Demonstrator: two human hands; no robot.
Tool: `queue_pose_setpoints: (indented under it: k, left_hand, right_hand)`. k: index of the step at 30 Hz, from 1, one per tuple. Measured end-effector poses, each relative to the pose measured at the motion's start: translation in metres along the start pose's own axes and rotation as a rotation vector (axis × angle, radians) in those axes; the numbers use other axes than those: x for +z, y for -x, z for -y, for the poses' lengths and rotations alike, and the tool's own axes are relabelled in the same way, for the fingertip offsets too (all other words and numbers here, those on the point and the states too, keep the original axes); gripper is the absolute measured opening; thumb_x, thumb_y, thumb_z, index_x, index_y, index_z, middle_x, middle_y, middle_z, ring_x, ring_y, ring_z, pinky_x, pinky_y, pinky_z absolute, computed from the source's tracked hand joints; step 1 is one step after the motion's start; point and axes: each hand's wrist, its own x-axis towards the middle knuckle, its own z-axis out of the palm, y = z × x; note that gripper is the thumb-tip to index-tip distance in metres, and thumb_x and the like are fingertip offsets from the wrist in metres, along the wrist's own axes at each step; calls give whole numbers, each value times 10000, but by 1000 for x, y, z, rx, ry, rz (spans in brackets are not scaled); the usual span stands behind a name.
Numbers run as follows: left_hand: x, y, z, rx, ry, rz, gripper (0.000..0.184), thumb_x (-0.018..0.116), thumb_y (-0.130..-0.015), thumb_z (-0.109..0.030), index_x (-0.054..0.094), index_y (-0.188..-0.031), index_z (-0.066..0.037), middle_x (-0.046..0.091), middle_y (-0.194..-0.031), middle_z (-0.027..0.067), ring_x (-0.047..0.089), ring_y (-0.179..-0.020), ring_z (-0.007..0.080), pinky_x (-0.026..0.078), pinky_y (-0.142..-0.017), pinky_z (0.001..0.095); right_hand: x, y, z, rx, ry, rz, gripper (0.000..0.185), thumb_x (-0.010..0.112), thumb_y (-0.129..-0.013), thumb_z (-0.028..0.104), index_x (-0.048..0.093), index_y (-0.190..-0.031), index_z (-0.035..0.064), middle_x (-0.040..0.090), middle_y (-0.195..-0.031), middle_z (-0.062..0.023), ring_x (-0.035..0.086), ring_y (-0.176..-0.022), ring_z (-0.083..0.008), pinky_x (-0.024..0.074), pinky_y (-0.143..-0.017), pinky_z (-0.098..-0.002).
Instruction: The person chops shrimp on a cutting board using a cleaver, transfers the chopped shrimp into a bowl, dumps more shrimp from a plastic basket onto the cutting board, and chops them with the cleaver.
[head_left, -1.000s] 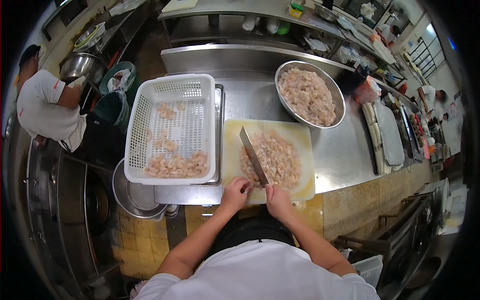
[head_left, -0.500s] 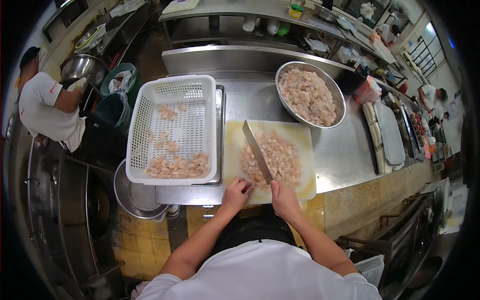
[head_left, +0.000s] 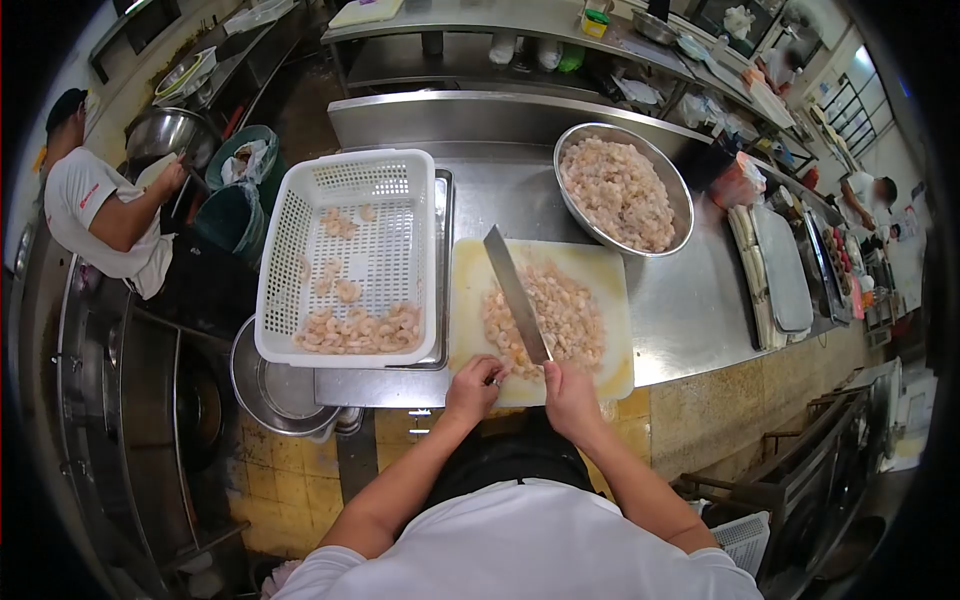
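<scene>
On the stainless-steel worktable (head_left: 690, 330), centre: 1 rectangular white cutting board (head_left: 468, 290), yellowed in patches, near the front edge. Upon it, 1 spread heap of pale pink shrimp pieces (head_left: 572, 315), covering the middle of the board.

Item: 1 long broad-bladed steel knife (head_left: 515, 290), slanting over the left part of the heap, tip pointing away and to the left; contact between blade and pieces cannot be told.

Hands, 2. Right hand (head_left: 573, 395): wrapped around the knife's near end, at the front of the board. Left hand (head_left: 472, 388): fingers curled, at the board's front left corner, just beside the heap; whether anything is pinched there cannot be told.

Left of the board: 1 rectangular white perforated plastic basket (head_left: 340, 357), overlying 1 shallow metal tray (head_left: 443, 270). Contents: whole pinkish shrimp (head_left: 365, 332), massed along the near side, with smaller clusters farther in.

Beyond the board, to the right: 1 round stainless-steel bowl (head_left: 689, 220), tilted in view, heaped with pale pink shrimp meat (head_left: 618, 195).

Far left: 1 co-worker in a white short-sleeved shirt and dark cap (head_left: 105, 220), near 2 dark green bins (head_left: 228, 222).
</scene>
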Motion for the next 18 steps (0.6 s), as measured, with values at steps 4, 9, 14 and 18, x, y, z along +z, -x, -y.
queue_pose_setpoints:
  k: [4, 9, 14, 18]
  left_hand:
    - [6, 0, 9, -24, 2, -17, 159, 819, -887, -71, 698, -982, -31, 719, -999, 133, 711, -783, 292, 567, -695, 383]
    - [1, 1, 2, -56, 0, 3, 171, 827, -881, -74, 672, -942, -35, 716, -976, 133, 707, -771, 291, 562, -683, 387]
    - [4, 2, 5, -86, -12, -28, 183, 833, -871, -75, 673, -951, -35, 706, -930, 139, 703, -775, 300, 559, -680, 393]
    - [7, 2, 11, -62, -36, -25, 184, 834, -864, -76, 680, -958, -37, 705, -913, 138, 700, -773, 305, 560, -685, 396]
  right_hand:
    - [32, -9, -34, -3, 31, 15, 476, 473, -1127, 355, 665, -959, -47, 658, -849, -352, 650, -848, -553, 486, -736, -605]
    - [2, -6, -3, 49, 19, 28, 490, 473, -1125, 355, 654, -934, -58, 662, -846, -348, 650, -844, -551, 485, -740, -612]
    - [28, -5, -28, -114, 47, -36, 503, 482, -1119, 377, 663, -917, -47, 671, -810, -344, 658, -807, -566, 499, -711, -632]
    - [30, -8, -29, 19, 86, 48, 455, 465, -1133, 350, 656, -955, -23, 665, -837, -327, 647, -834, -549, 475, -725, -613]
